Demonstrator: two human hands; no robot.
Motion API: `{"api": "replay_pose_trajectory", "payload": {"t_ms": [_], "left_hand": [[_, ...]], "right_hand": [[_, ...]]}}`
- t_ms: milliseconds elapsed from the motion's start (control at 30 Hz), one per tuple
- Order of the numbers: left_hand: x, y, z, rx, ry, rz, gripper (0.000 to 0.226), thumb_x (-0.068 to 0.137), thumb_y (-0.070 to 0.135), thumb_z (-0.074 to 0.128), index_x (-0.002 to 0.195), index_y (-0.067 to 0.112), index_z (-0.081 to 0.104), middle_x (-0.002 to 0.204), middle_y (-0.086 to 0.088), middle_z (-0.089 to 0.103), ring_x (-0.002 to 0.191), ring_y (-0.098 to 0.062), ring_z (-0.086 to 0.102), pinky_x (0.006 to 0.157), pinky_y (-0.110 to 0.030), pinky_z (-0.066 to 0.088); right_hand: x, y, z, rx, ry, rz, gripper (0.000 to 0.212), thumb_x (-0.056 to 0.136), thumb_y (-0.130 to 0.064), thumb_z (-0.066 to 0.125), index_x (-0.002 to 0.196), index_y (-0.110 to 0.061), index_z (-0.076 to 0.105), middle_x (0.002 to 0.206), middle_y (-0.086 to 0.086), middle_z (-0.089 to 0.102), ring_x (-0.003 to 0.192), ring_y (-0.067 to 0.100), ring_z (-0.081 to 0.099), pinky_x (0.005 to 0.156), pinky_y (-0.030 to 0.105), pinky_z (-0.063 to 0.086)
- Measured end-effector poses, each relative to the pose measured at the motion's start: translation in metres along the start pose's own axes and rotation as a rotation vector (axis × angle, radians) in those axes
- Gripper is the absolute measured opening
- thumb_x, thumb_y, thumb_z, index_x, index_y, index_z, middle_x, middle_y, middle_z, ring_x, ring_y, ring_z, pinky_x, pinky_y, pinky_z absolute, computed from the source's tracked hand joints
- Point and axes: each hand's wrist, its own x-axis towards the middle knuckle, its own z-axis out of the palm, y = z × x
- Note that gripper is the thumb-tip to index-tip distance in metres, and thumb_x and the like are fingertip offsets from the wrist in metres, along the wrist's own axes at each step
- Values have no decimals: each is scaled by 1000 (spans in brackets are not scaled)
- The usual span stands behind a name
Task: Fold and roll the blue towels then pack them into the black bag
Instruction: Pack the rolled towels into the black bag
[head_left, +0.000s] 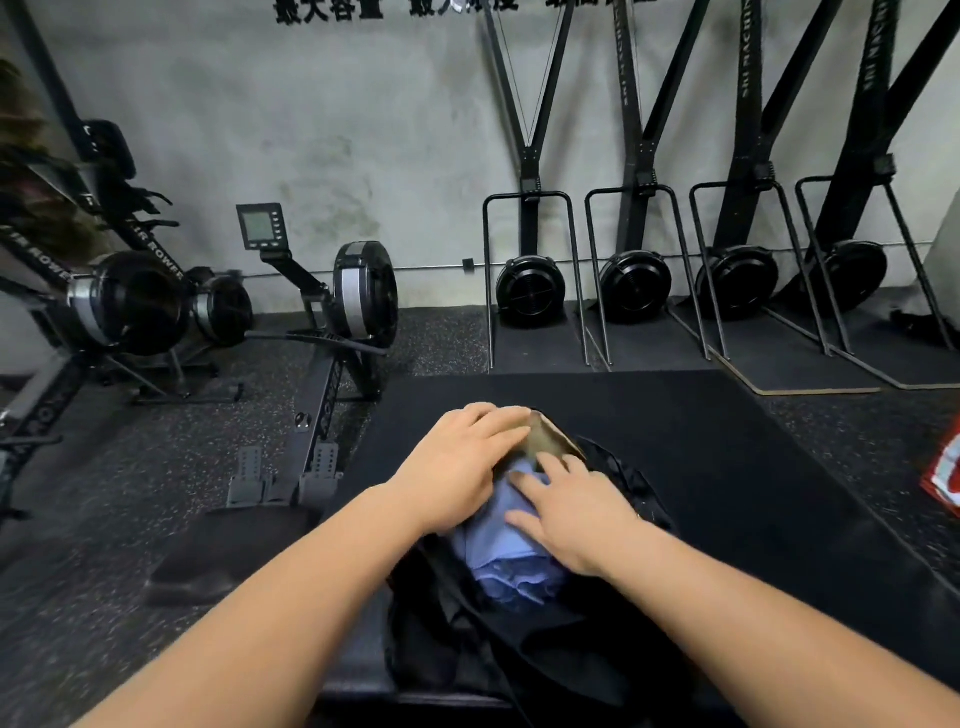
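Blue towels (511, 558), rolled, inside black bag (467, 639)

**Bag mouth crowded, open table beyond**

Blue towels (498, 551) fill the mouth of the black bag (519, 649). The left grip (462, 467) and right grip (571, 514) lie flat across it, leaving no gap. Beyond the bag and to its right, the table (727, 467) lies open to a reach. A red item (943, 478) sits far right. On the left, rowing machines (358, 296) and a dark pad (228, 551) crowd the floor. Ski machines (530, 286) line the wall.
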Motion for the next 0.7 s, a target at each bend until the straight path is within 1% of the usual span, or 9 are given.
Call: {"api": "replay_pose_trajectory", "payload": {"t_ms": [67,100,200,300,367,467,500,567,700], "left_hand": [[-24,-3,1,30,10,63,55,81,26,52,135,31,63,136,15,61,119,-16,53,98,-39,41],[-36,-4,2,45,-26,68,48,84,32,54,130,35,65,121,17,66,111,-15,56,95,-38,40],[-60,-12,3,169,-156,70,39,89,48,53,123,38,69,95,14,71,98,-16,58,90,-38,39],[-72,-18,-5,314,-219,56,43,95,59,38,113,36,70,81,6,69,92,-21,60,86,-41,38],[-77,-22,-11,329,-214,52,52,98,64,29,105,35,71,77,6,67,89,-20,61,86,-41,38],[-84,-27,-18,340,-221,62,54,101,66,26,100,35,70,79,9,66,89,-17,60,90,-38,35],[-87,-31,-22,341,-218,61,54,102,66,25,99,35,70,81,10,66,89,-17,59,91,-37,35],[-91,-43,-29,343,-187,40,50,101,65,29,99,35,69,85,9,68,89,-18,61,94,-37,38],[-91,-54,-47,330,-128,-27,35,101,59,41,104,35,66,94,6,71,94,-18,66,100,-37,39]], "right_hand": [[-21,21,-9,-100,-19,-93,58,103,-63,40,150,-29,35,142,6,48,119,33,58,91,45,50],[-30,32,-11,-154,-39,-113,57,103,-61,44,146,-25,38,138,5,52,115,34,63,89,44,49],[-41,58,-14,-337,-96,-122,53,99,-65,46,130,-23,47,131,5,64,115,31,65,95,42,44],[-42,75,-12,-416,-128,-156,52,97,-72,39,121,-30,57,119,3,71,115,27,64,100,41,41],[-42,86,-8,-388,-165,-185,54,97,-74,35,116,-34,65,111,-5,73,112,24,63,104,40,40],[-48,100,-10,-305,-160,-228,54,97,-74,37,102,-32,70,87,-9,69,100,22,62,105,39,45],[-50,106,-15,-298,-120,-231,54,97,-74,38,99,-30,69,80,-9,64,97,21,62,109,36,42],[-52,124,-26,-288,10,-224,54,96,-76,35,97,-31,66,77,-10,62,96,16,64,115,33,33],[-53,153,-42,-225,257,-228,46,95,-73,38,96,-36,65,78,-13,63,88,12,63,112,33,39]]}}
